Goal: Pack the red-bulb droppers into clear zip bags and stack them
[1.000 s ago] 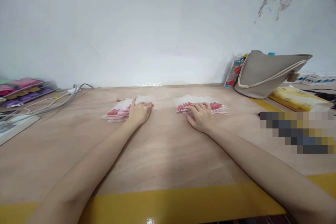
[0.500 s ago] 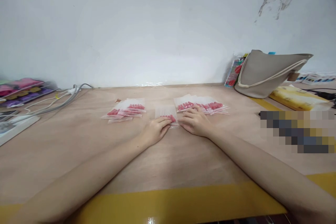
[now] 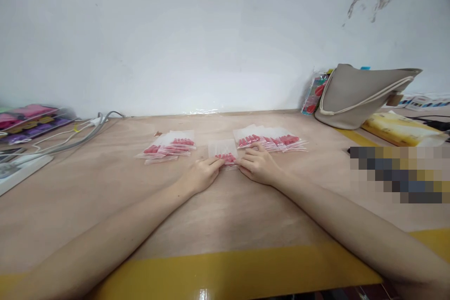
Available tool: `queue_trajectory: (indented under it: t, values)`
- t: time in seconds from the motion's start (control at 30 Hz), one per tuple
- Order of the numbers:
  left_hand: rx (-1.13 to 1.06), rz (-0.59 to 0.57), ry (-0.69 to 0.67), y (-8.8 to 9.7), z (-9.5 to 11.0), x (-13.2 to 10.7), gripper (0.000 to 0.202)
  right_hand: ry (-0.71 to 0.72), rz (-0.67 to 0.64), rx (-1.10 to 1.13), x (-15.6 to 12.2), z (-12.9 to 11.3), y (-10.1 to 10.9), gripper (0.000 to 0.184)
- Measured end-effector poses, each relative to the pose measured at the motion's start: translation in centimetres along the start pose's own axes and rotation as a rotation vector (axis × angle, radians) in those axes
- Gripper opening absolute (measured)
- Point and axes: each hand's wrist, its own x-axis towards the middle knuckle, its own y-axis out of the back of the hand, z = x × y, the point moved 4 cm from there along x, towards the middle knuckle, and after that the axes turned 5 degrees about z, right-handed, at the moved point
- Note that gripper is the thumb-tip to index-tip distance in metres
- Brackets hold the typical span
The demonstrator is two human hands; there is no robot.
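A small clear plastic bag (image 3: pixel 222 146) lies flat on the table between my hands, with several small red pieces showing along its near part. My left hand (image 3: pixel 204 172) grips its near left corner, thumb and fingers pressed together. At the near right corner, my right hand (image 3: pixel 259 167) pinches the bag's edge, its forefinger raised a little. Just beyond that hand is a spread of overlapping bags with red pieces (image 3: pixel 274 140). Another pile of such bags (image 3: pixel 168 146) lies to the left. What kind the red pieces are is too small to tell.
Cables (image 3: pixel 84 137) and a white tray (image 3: pixel 31 173) are at the left, near stacked pink and purple packets (image 3: pixel 33 119). On the right stand a grey bag (image 3: pixel 362 96) and a yellow packet (image 3: pixel 402 130). Yellow tape (image 3: pixel 225 269) runs along the table's front edge.
My left hand has slid slightly left along the bag's near edge, uncovering more red pieces. My right hand has come in to the bag's right corner from beside it.
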Motion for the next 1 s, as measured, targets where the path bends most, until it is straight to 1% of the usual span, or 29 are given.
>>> queue_trajectory:
  t: [0.07,0.17,0.23,0.3,0.47,0.53,0.6,0.67,0.73,0.87,1.0]
  values:
    - [0.011,-0.001,-0.022,0.2,-0.1,-0.1,0.026,0.004,0.009,-0.032,0.0,0.1,0.0,0.021]
    - [0.101,-0.004,-0.125,0.6,-0.1,-0.2,0.025,0.015,0.013,-0.050,0.0,0.1,0.1,0.024]
    - [0.167,-0.016,-0.201,0.8,0.1,-0.2,0.023,0.019,0.021,-0.043,0.0,0.1,0.2,0.023]
    - [0.189,-0.032,-0.234,0.9,0.2,-0.2,0.021,0.022,0.034,-0.034,0.0,0.0,0.2,0.020]
    - [0.182,-0.042,-0.264,0.8,0.2,0.1,0.021,0.042,0.030,-0.059,0.1,-0.3,0.0,0.021]
    - [0.163,-0.017,-0.256,0.8,0.2,0.2,0.021,0.046,0.027,-0.058,0.1,-0.3,0.0,0.021]
    - [0.107,0.034,-0.234,0.7,0.3,0.5,0.019,0.043,0.023,-0.046,0.2,-0.3,-0.1,0.021]
    - [0.030,0.073,-0.220,0.4,0.5,0.9,0.020,0.023,0.011,-0.036,0.3,-0.3,-0.1,0.022]
    - [-0.011,0.086,-0.215,-0.1,0.8,1.2,0.021,-0.008,-0.005,-0.020,0.4,-0.3,-0.2,0.022]
    - [0.025,0.099,-0.199,-1.1,1.1,1.6,0.019,-0.089,-0.019,0.015,0.5,-0.4,-0.5,0.021]
    - [0.074,0.090,-0.216,-1.6,1.2,1.7,0.021,-0.140,-0.037,0.040,0.5,-0.6,-0.9,0.021]
